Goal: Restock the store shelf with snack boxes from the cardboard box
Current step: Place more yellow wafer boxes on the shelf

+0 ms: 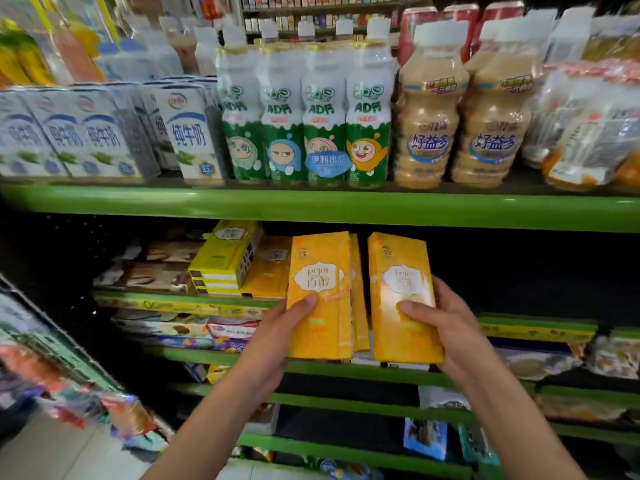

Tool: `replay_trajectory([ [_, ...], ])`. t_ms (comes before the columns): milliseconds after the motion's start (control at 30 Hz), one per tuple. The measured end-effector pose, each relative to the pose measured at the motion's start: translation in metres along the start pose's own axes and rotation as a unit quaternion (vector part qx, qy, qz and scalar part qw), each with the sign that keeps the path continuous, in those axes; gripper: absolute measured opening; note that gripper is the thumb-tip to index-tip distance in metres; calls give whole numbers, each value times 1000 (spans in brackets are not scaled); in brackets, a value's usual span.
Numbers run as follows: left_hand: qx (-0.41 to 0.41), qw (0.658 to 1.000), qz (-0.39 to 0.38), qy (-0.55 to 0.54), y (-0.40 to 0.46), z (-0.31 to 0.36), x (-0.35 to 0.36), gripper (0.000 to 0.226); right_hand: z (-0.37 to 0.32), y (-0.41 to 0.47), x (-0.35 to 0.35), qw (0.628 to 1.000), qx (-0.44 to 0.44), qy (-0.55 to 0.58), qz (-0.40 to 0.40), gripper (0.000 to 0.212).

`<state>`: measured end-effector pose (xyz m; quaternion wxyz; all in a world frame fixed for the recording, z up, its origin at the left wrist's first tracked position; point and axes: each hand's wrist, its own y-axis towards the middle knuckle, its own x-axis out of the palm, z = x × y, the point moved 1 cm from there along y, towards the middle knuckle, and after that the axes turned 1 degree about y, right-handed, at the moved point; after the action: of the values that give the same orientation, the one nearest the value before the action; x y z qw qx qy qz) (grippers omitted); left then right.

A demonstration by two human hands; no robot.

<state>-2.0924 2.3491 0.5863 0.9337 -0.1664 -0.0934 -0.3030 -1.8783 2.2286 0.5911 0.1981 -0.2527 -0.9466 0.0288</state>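
Two yellow snack boxes are being held upright in front of the green store shelf (311, 206), just below the row of milk cartons (104, 133) and drink bottles (304, 116). The left snack box (320, 271) is being gripped by the left hand (284, 337), thumb across its front. The right snack box (401, 268) is being gripped likewise by the right hand (446, 327). Matching yellow boxes (225, 258) are lying stacked on the shelf behind.

Above the hands stand white milk cartons (188, 133), green-labelled white plastic bottles (304, 112) and beige drink bottles (460, 109).
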Motion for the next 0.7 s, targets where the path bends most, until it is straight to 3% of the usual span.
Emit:
replay_trajectory([
  [133,19,999,0,25,-6,8,-28,54,10,-9,22,999,10,-2,36,65],
  [367,51,994,-52,86,-21,17,-52,34,27,-21,59,991,123,56,-8,64],
  [500,50,995,-54,72,-24,15,-57,38,31,-24,72,994,100,35,-14,75],
  [700,46,996,-71,32,-20,25,-70,45,25,-30,69,999,44,10,-3,54],
])
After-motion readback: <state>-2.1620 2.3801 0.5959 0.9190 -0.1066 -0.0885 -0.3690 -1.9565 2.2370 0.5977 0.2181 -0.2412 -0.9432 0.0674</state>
